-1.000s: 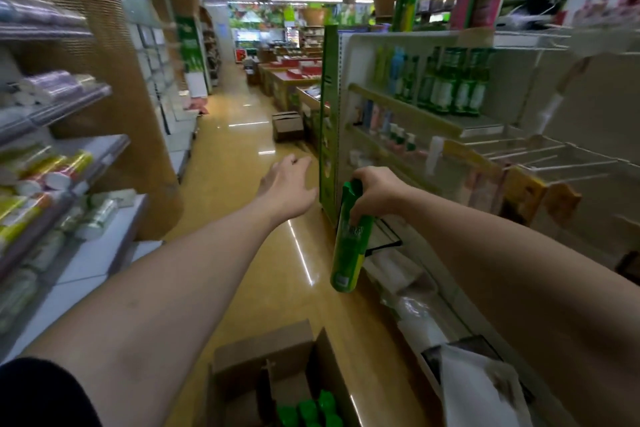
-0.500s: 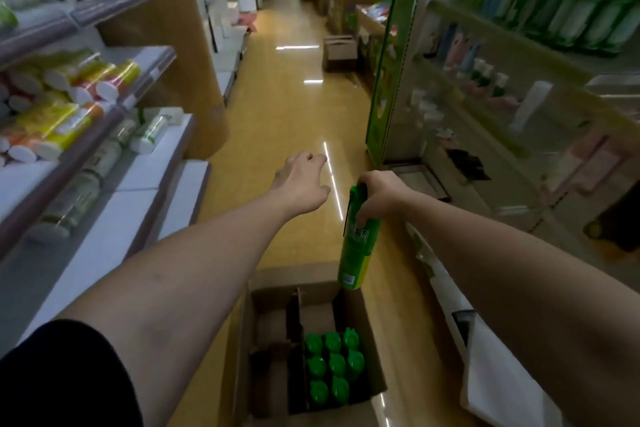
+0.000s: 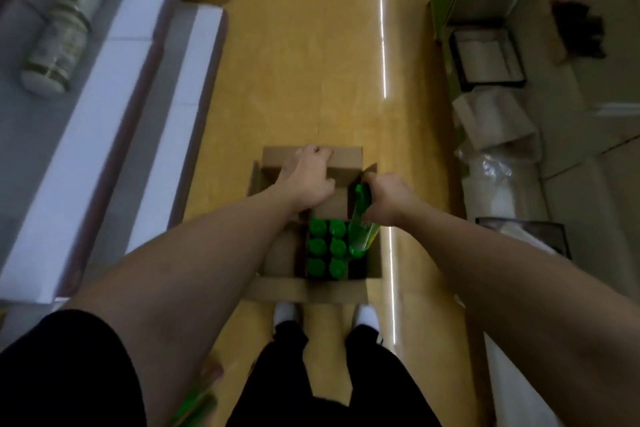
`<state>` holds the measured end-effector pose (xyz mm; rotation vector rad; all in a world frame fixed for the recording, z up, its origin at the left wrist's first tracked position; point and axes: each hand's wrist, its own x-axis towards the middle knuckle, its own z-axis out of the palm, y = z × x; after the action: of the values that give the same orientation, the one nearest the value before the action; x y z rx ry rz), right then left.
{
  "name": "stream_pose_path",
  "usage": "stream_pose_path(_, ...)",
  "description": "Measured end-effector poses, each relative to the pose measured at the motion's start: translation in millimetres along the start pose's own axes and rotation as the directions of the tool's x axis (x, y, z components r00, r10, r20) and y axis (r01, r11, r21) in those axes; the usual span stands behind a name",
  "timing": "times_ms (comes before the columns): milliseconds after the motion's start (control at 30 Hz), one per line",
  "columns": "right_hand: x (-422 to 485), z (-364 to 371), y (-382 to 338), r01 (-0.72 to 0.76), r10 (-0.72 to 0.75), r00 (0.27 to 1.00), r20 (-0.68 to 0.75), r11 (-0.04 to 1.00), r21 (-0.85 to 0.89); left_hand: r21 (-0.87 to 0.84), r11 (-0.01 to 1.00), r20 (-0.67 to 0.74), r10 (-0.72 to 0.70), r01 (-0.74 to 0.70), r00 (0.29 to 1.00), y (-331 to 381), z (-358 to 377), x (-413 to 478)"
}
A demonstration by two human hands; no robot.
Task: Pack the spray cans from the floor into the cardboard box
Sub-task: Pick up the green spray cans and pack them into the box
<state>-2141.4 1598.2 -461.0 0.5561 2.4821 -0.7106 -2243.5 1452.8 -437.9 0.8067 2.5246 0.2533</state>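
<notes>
My left hand (image 3: pixel 308 180) holds the box flap (image 3: pixel 346 153) back so my right hand (image 3: pixel 385 199), gripping the spray can (image 3: pixel 362 234), fits it into the right-side gap.

Dim, flat light; soft focus across the frame, with heavy smear and bowing at the edges.

I record two thin white glare streaks (image 3: pixel 382 45) on the glossy yellow floor (image 3: pixel 304 62); the source cannot be told beyond these reflections. The cardboard box (image 3: pixel 346 156) is dark inside, and only the green caps (image 3: pixel 327 246) read clearly. The spray can (image 3: pixel 362 229) in my right grip (image 3: pixel 386 199) is blurred; my left grip (image 3: pixel 306 180) is soft-edged. The left shelf (image 3: pixel 114 87) and its bottles (image 3: pixel 59 42) are smeared and bent by the wide lens. The plastic wrap (image 3: pixel 491 166) on the right shows a pale sheen. My dark clothing (image 3: pixel 52 374) shows no detail.
</notes>
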Motion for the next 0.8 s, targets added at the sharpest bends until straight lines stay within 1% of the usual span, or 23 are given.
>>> stream_pose_path(133, 13, 56, 30, -0.061, 0.059, 0.997, 0.049, 0.998, 0.029, 0.007, 1.0, 0.112, -0.011, 0.011, 0.994, -30, 58, 10)
stream_pose_path(267, 19, 110, 51, -0.112, 0.112, 0.993, 0.037, 0.994, 0.002, -0.028, 0.999, 0.128, -0.041, 0.045, 0.991, -58, 101, 18)
stream_pose_path(433, 20, 175, 66, -0.175, 0.178, 0.983, -0.034, 0.982, 0.075, -0.04, 0.997, 0.174, -0.055, 0.063, 0.983, -84, 149, 21)
stream_pose_path(500, 22, 189, 68, -0.194, 0.2, 0.978, -0.057, 0.975, 0.105, -0.036, 0.998, 0.183, -0.052, 0.06, 0.982, -94, 164, 20)
stream_pose_path(667, 36, 227, 79, -0.257, 0.267, 0.963, -0.048, 0.954, 0.157, -0.039, 0.996, 0.194, -0.075, 0.085, 0.978, -115, 203, 30)
stream_pose_path(800, 46, 260, 88, -0.282, 0.294, 0.955, -0.037, 0.941, 0.188, -0.076, 0.996, 0.185, -0.042, 0.057, 0.982, -122, 233, 32)
